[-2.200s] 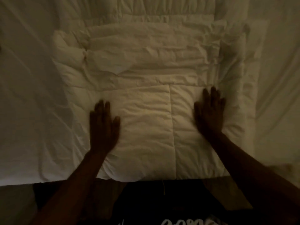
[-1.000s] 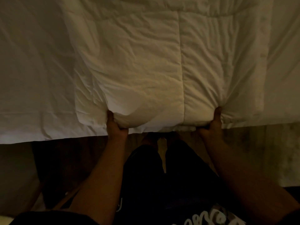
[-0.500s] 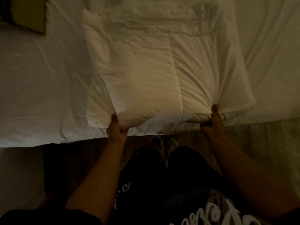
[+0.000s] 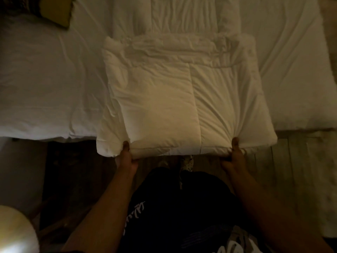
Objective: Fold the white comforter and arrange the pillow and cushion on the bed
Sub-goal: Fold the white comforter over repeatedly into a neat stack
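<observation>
Dim room, warm yellowish light, seen from above. One folded white quilted comforter (image 4: 182,99) lying on the white-sheeted bed (image 4: 45,79), its near edge pulled past the bed's edge and hanging over the wooden plank floor (image 4: 291,161). Several layers stacked in the bundle, a stitched seam running down the top panel, crumpled folds along the far side. More white bedding bunched beyond it at the top of the view.

Two bare hands on that near edge. Left hand (image 4: 126,156) clamped on the left part of the edge, thumb on top, fingers tucked underneath and out of sight. Right hand (image 4: 234,156) gripping the right part the same way, thumb pressed into the fabric so creases fan out from it, fingers curled below. Both forearms bare, reaching forward from the bottom of the view.

One mustard-yellow square cushion (image 4: 56,10) at the bed's far left corner, well apart from the comforter, partly cut off by the frame. Something dark just left of it, too dim to make out. Pillow not identifiable.

Dark trousers with white script lettering (image 4: 135,214) below the hands; writing blurred and cut off, not readable. Two pale shoes (image 4: 186,162) on the floor between the arms. One round pale glowing shape (image 4: 16,232) at the lower left corner, blurred.
</observation>
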`<state>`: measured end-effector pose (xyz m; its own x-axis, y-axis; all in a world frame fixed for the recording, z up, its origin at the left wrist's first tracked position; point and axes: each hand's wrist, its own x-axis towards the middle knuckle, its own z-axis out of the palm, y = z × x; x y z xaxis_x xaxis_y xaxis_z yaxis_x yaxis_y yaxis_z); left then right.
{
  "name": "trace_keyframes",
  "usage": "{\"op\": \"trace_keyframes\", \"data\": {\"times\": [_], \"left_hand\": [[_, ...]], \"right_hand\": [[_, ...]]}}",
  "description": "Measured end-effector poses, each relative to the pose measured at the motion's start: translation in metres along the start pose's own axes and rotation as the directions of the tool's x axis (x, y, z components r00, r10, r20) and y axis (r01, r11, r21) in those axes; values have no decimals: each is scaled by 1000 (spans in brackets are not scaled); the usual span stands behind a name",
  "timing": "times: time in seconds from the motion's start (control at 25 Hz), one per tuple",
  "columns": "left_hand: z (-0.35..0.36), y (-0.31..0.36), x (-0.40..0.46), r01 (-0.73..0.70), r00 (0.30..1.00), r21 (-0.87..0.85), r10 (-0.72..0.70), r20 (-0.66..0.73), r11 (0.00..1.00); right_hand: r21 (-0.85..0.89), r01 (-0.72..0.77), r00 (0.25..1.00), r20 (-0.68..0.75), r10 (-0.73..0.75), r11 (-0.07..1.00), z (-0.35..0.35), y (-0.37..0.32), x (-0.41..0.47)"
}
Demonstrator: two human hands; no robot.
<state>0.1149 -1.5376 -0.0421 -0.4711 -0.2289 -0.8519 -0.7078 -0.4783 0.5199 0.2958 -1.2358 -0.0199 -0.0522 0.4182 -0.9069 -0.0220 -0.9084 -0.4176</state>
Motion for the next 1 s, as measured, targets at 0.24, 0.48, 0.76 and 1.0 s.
{"op": "trace_keyframes", "data": {"times": [0.24,0.48,0.76,1.0], "left_hand": [[-58,-2,-11,-3,998,1,3,61,1000],[-116,-6,-30,-17,997,35,14,71,999],[-174,-37,-73,-65,998,72,63,28,995],[-247,-74,-101,-42,999,59,41,16,997]], "right_hand": [[-2,125,991,46,-124,992,-37,36,-47],[-36,168,984,69,-165,985,-81,73,-92],[-30,116,990,89,-113,993,-149,83,-123],[8,61,994,89,-62,998,-226,111,-126]]}}
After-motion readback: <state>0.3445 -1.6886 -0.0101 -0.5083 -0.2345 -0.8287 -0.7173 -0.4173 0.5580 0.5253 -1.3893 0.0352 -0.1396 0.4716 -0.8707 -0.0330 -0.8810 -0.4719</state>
